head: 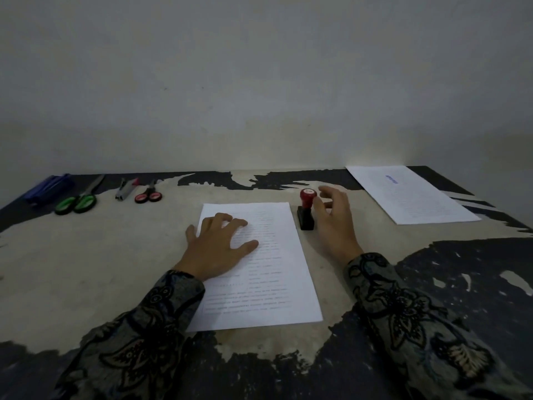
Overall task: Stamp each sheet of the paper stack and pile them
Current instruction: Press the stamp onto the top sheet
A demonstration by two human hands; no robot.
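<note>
Head view is showing the left hand (219, 246) lying flat, pinning the thin, slippery paper stack (259, 267); the right hand (331, 212) is hovering loosely spread, holding nothing, beside the rigid stamp (307, 209), probably best gripped at its red knob.

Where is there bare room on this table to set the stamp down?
Bare patches: between the paper stack and stamped pile; left of the left hand, below the scissors. Crowded: around the stamp by the right hand.
</note>
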